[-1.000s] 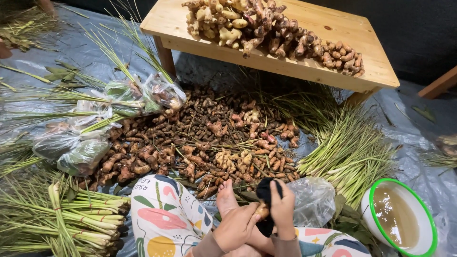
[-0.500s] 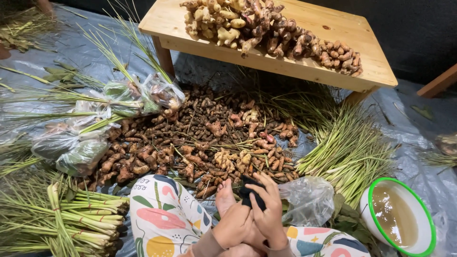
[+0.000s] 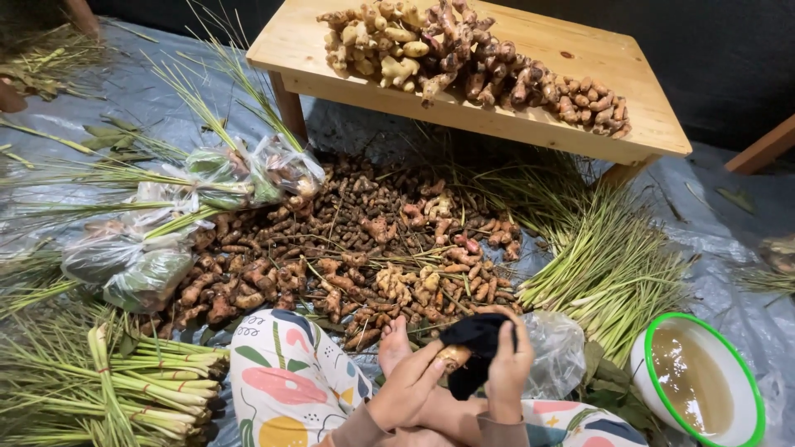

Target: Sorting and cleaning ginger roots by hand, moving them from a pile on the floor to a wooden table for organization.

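Note:
I sit on the floor, and my left hand [image 3: 407, 389] holds a small brown root piece [image 3: 454, 358] at its fingertips. Pressed against that root is a black cloth [image 3: 476, 346], gripped by my right hand [image 3: 507, 371]. Both hands are close together just above my bare foot [image 3: 394, 344]. A large heap of brown roots [image 3: 348, 248] lies on the grey plastic sheet right in front of my knees.
A low wooden table [image 3: 571, 124] at the back carries a pile of pale ginger-like roots [image 3: 464, 58]. Lemongrass bundles lie at left [image 3: 108, 381] and right [image 3: 613, 265]. Clear plastic bags [image 3: 174, 223] sit left. A green-rimmed white bowl of murky water [image 3: 696, 381] stands at right.
My hands shifted slightly while working the black cloth around the root piece; the root now shows between the fingers. Nothing else moved.

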